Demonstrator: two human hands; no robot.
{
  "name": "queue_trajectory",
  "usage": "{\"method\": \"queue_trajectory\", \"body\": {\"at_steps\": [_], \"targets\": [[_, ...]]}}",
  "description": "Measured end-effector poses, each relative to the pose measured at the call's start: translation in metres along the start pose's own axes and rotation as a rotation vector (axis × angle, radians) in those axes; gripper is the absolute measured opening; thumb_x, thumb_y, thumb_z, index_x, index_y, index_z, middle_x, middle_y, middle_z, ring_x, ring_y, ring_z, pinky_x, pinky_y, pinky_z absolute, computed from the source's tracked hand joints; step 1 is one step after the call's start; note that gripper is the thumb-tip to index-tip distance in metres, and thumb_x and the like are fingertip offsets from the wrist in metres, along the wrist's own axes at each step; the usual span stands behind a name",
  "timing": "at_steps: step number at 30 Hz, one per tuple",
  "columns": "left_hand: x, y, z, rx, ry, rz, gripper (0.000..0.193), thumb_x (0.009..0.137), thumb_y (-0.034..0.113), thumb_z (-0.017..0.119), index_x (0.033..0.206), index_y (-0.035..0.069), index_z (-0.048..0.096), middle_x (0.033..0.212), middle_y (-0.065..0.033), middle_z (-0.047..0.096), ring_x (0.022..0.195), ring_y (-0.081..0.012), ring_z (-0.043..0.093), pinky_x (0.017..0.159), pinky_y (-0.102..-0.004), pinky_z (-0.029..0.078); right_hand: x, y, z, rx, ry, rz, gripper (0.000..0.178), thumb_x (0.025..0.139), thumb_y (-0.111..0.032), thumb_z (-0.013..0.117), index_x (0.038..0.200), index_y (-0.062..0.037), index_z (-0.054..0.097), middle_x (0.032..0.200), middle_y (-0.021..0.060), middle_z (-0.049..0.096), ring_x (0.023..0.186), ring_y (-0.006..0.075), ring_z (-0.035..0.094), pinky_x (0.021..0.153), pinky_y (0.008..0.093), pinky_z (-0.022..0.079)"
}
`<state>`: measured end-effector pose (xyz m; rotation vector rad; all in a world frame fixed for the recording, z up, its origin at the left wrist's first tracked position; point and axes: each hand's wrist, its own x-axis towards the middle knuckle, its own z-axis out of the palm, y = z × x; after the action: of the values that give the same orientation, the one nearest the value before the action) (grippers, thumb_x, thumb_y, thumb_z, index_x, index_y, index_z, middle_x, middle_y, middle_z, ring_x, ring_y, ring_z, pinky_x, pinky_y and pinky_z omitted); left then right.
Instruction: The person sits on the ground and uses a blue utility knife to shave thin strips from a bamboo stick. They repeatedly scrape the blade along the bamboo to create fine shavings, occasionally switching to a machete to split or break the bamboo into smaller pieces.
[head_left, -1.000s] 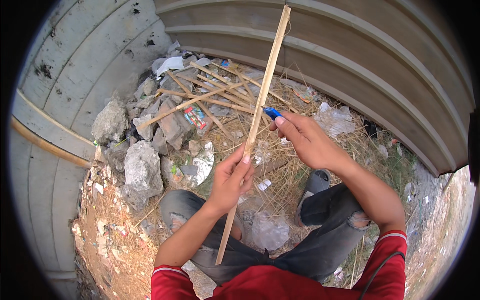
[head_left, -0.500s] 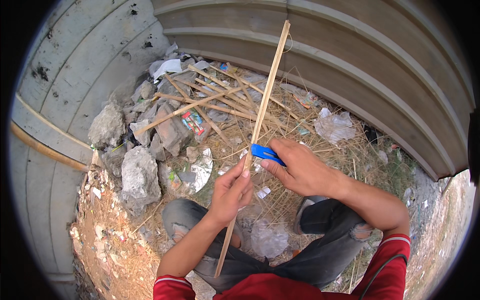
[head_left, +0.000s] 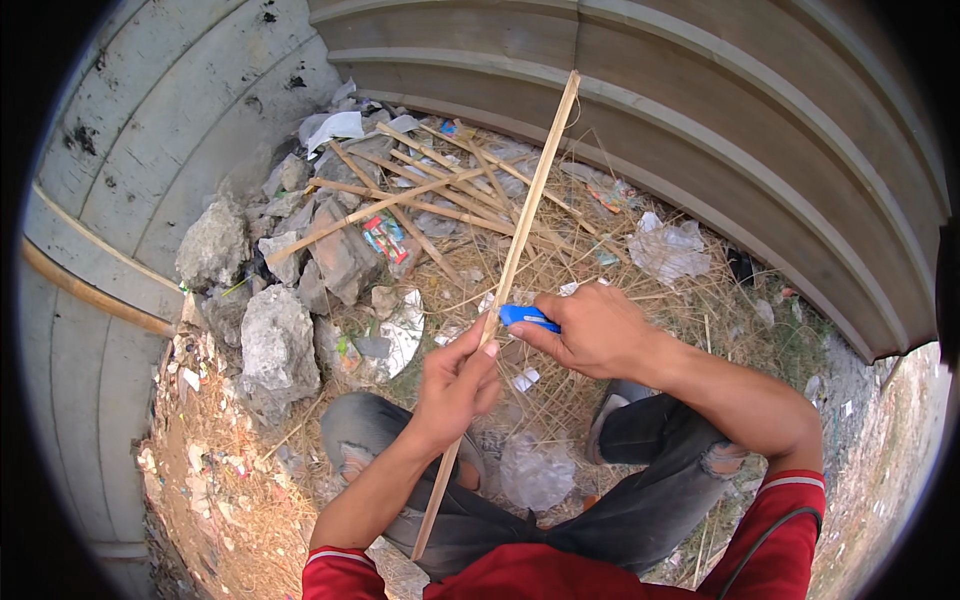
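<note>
A long, thin, pale strip of split bamboo or wood (head_left: 533,205) runs slantwise from above my knees up toward the metal wall. My left hand (head_left: 456,385) is closed round it below the middle, thumb on top. In my right hand (head_left: 607,331) is a blue-handled utility knife (head_left: 528,319), held just above the left hand's grip with its front end against the strip. The blade itself is hidden or too small to make out. A thin fibre curls off near the strip's top end.
Several similar strips (head_left: 400,208) lie crossed on the ground ahead, beside grey rocks (head_left: 279,343) at the left. Corrugated metal (head_left: 690,110) stands behind, a pale panel wall (head_left: 130,130) at the left. Dry grass and crumpled plastic (head_left: 668,248) litter the ground.
The strip has shifted down toward me, its top end lower and its bottom end closer. The knife has turned flatter and come slightly lower along the strip. My left hand keeps its grip.
</note>
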<state>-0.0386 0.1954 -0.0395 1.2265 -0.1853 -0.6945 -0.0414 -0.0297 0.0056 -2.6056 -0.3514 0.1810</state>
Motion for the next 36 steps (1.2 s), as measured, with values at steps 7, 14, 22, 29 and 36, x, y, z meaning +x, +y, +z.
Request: {"method": "queue_trajectory", "body": {"at_steps": [7, 14, 22, 29, 36], "targets": [[-0.009, -0.013, -0.003, 0.057, 0.014, -0.053, 0.049, 0.107, 0.014, 0.048, 0.155, 0.007, 0.039, 0.061, 0.0066, 0.029, 0.045, -0.0049, 0.027, 0.044, -0.0251, 0.023, 0.020, 0.031, 0.001, -0.058, 0.144, 0.185, 0.059, 0.100, -0.055, 0.051, 0.086, -0.0011, 0.070, 0.068, 0.0248, 0.066, 0.072, 0.0456, 0.067, 0.069, 0.0532, 0.053], [-0.043, -0.033, -0.004, 0.182, -0.094, -0.186, 0.047, 0.107, 0.013, 0.050, 0.152, 0.004, 0.043, 0.061, 0.0094, 0.036, 0.050, -0.0022, 0.036, 0.046, -0.0217, 0.028, 0.022, 0.132, -0.011, -0.149, 0.449, 0.466, 0.069, 0.101, -0.058, 0.045, 0.080, 0.0030, 0.069, 0.073, 0.0284, 0.066, 0.077, 0.0473, 0.067, 0.074, 0.0563, 0.052], [-0.058, -0.043, -0.040, 0.154, 0.014, -0.144, 0.046, 0.106, 0.015, 0.053, 0.151, 0.004, 0.045, 0.063, 0.0081, 0.040, 0.050, -0.0013, 0.034, 0.045, -0.0215, 0.027, -0.028, 0.197, -0.045, -0.025, 0.555, 0.575, 0.072, 0.102, -0.058, 0.045, 0.074, 0.0064, 0.062, 0.067, 0.0265, 0.061, 0.066, 0.0419, 0.060, 0.070, 0.0491, 0.048], [-0.043, -0.025, -0.030, 0.067, 0.169, -0.039, 0.048, 0.108, 0.020, 0.050, 0.153, 0.004, 0.041, 0.062, 0.0085, 0.035, 0.049, -0.0015, 0.030, 0.044, -0.0211, 0.026, -0.003, 0.040, -0.028, 0.149, 0.139, 0.175, 0.061, 0.103, -0.053, 0.049, 0.085, 0.0035, 0.065, 0.059, 0.0192, 0.054, 0.060, 0.0354, 0.057, 0.064, 0.0462, 0.046], [-0.020, -0.015, -0.008, -0.029, 0.050, -0.040, 0.047, 0.109, 0.024, 0.045, 0.154, 0.009, 0.040, 0.067, 0.0025, 0.035, 0.044, -0.0068, 0.034, 0.041, -0.0228, 0.028, -0.015, -0.014, 0.013, 0.177, -0.029, -0.008, 0.050, 0.102, -0.044, 0.052, 0.088, 0.0011, 0.067, 0.070, 0.0239, 0.065, 0.070, 0.0453, 0.065, 0.067, 0.0529, 0.051]]}}
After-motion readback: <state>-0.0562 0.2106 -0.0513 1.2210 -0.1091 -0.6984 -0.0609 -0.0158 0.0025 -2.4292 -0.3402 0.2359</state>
